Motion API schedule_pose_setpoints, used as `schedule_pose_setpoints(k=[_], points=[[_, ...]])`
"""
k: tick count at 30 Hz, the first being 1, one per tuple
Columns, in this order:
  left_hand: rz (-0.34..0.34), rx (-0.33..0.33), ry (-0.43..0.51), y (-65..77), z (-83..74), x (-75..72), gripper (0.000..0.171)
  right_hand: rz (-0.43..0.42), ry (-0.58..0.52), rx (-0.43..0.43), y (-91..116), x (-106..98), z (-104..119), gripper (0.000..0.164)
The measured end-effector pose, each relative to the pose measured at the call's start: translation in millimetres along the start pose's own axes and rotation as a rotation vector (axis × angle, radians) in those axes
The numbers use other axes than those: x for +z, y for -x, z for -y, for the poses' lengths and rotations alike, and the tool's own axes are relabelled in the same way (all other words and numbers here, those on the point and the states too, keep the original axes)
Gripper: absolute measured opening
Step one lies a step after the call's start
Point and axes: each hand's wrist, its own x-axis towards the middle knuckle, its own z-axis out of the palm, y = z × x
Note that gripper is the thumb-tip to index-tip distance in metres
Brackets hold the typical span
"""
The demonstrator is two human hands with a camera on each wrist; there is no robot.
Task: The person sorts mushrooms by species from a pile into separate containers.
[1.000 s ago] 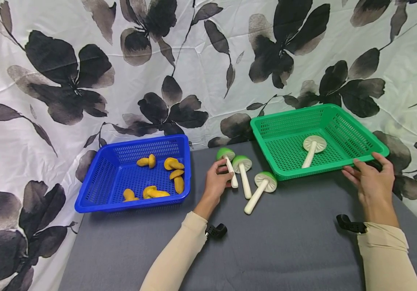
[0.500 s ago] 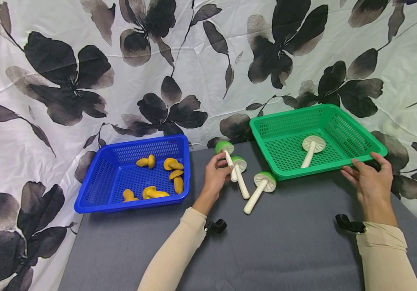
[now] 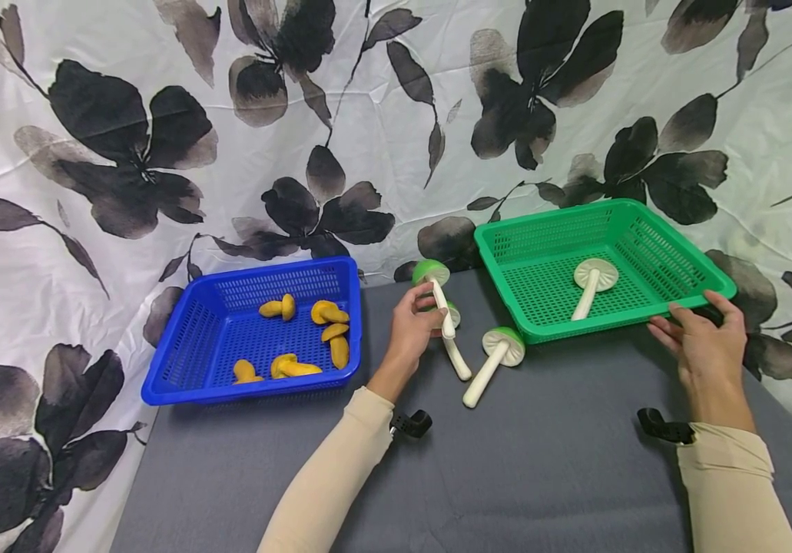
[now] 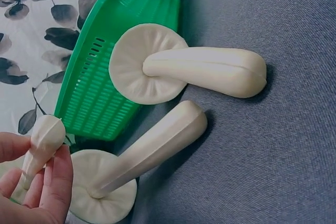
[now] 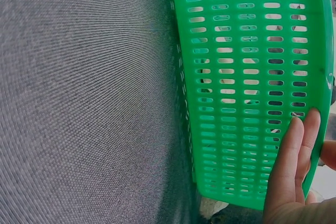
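Note:
My left hand (image 3: 411,326) pinches a toy mushroom (image 3: 442,307) by its white stalk, its green cap (image 3: 430,271) pointing away. In the left wrist view the stalk end (image 4: 48,135) shows between thumb and fingers. Just beneath, a second green-capped mushroom (image 3: 458,359) lies partly hidden by the held one. A third mushroom (image 3: 487,376) lies on the grey cloth beside it. My right hand (image 3: 714,353) grips the near right rim of a green basket (image 3: 548,332), with fingers (image 5: 287,156) along its outer wall. One mushroom (image 3: 591,288) lies cap-up-the-slope inside that basket.
To the left stands a blue basket (image 3: 250,395) holding several yellow mushrooms (image 3: 295,366). Grey cloth (image 3: 541,461) covers the table. A white floral sheet (image 3: 396,100) hangs behind both baskets.
My left hand has lifted its mushroom slightly and shifted it right, over the second one, which it now partly covers. The right hand stays at the green basket's rim.

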Motion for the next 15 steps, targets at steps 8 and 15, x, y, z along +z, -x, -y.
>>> schedule_pose_setpoints(k=[8,15], points=[[0.038,0.033,0.003,-2.3,-4.3,4.7,0.053,0.027,-0.044,-0.005,1,-2,-1,0.084],[0.07,0.073,-0.007,-3.2,-12.4,9.8,0.054,0.02,-0.037,-0.009,2,-2,-2,0.083]])
